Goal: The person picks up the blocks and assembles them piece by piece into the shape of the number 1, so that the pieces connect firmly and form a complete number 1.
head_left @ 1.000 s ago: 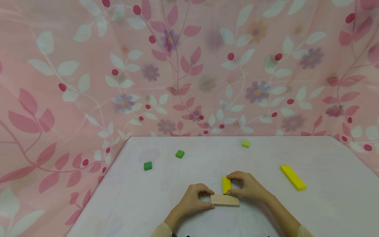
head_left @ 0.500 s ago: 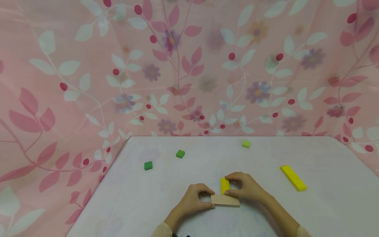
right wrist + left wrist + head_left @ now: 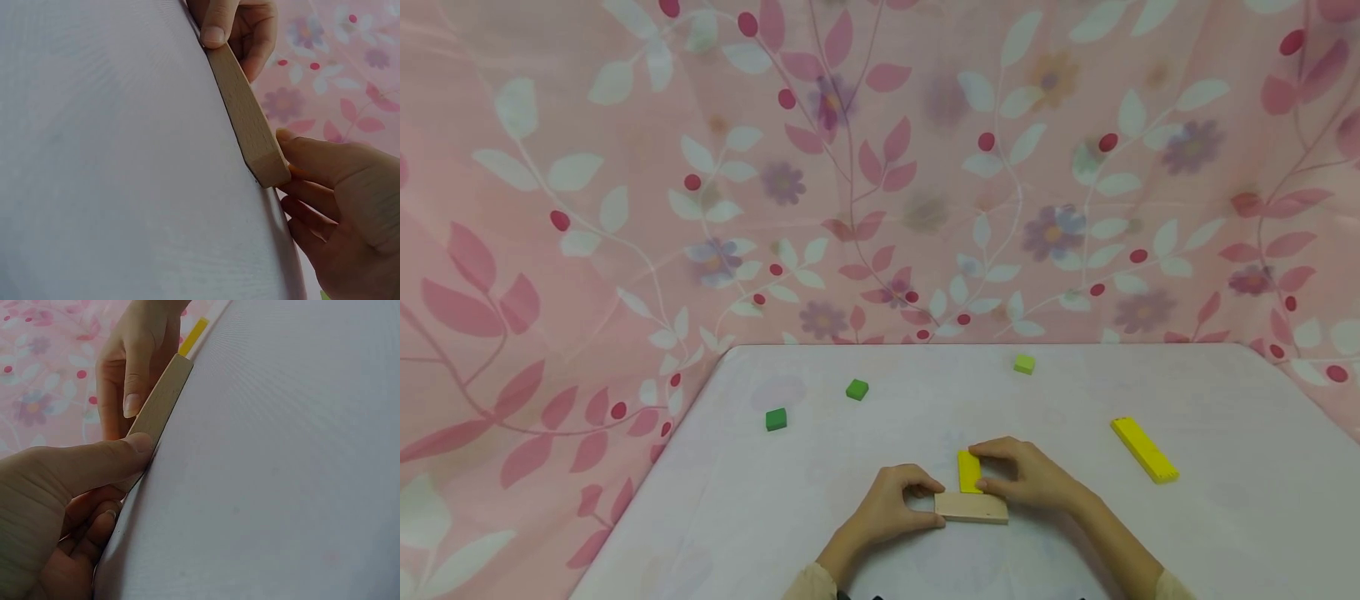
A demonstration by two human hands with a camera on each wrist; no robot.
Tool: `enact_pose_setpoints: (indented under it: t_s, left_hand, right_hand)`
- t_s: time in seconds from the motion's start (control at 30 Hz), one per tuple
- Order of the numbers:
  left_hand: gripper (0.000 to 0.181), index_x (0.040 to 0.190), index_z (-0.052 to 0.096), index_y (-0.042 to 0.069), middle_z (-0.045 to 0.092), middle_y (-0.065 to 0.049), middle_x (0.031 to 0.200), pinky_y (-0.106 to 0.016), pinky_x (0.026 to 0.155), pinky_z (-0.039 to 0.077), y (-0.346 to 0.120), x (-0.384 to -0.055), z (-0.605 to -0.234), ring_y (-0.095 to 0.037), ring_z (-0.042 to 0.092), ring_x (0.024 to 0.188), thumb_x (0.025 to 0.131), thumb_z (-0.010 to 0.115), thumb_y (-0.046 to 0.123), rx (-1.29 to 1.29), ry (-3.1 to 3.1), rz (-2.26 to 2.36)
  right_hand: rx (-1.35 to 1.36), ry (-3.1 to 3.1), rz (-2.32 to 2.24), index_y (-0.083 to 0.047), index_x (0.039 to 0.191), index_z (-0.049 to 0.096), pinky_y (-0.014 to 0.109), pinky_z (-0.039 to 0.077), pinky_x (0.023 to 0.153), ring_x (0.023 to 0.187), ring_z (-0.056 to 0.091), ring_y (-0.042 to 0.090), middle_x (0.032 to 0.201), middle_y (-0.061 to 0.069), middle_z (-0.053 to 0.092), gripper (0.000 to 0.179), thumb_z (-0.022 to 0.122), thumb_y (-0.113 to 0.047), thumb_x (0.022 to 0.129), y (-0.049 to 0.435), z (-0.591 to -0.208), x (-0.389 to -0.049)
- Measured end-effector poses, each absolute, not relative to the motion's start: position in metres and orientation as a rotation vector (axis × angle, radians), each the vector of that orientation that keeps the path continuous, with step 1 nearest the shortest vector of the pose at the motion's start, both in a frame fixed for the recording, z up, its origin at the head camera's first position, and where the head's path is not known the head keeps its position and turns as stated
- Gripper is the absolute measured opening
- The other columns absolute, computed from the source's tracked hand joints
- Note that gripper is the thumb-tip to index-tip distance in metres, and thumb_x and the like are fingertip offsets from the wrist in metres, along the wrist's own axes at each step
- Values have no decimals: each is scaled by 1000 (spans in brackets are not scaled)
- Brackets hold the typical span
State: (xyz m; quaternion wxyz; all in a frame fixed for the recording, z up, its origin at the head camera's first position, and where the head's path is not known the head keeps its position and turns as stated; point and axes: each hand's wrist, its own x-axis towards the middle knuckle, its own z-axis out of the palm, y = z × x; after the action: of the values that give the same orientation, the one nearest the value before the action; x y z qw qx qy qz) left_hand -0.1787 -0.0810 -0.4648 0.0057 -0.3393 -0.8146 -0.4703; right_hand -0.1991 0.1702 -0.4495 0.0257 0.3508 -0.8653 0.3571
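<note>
Lying between fingertips of the left hand (image 3: 889, 502) is a wooden block (image 3: 972, 507)

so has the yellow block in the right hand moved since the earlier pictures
Yes, slightly: in the head view, the held yellow block has shifted left, nearer the leftmost green block.

Soft, even, muted light fills the head view, with a faint shadow on the table (image 3: 700, 525) towards 8 o'clock of the right forearm (image 3: 1108, 533). Both wrist views are dimmer and greyer, shadow darkening the table's edge near 7 o'clock in the left, 5 o'clock in the right. Fine streaks ripple at 1 and 11 o'clock respectively. The cloth (image 3: 337, 75) blurs softly; the block (image 3: 249, 115) shows its grain clearly.
</note>
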Motion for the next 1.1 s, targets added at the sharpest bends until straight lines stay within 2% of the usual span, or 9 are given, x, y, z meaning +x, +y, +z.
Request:
enact_pose_setpoints:
  t_s: [0.33,0.67,1.1]
  left_hand:
    - [30,91,68,10,64,8,85,-18,68,47,-80,-178,-464,-2,54,75,65,78,22,-1045,-2568,-1482]
    - [30,91,68,11,63,9,84,-18,67,47,-80,-178,-465,-3,54,75,65,78,22,-1041,-2569,-1478]
    - [30,91,68,11,64,8,85,-18,67,47,-80,-179,-466,-3,54,75,65,78,21,-1050,-2553,-1471]
  right_hand:
    - [1130,-2703,1161,-4,117,55,43,40,89,106,52,26,116,8,57,48,63,-33,81,173,-445,-199]
    - [1067,-2742,1148,-6,117,56,43,40,90,106,51,20,116,2,57,50,65,-37,78,173,-447,-199]
    - [1094,-2726,1152,-5,117,56,43,40,89,106,52,21,116,4,57,48,65,-34,79,172,-447,-199]
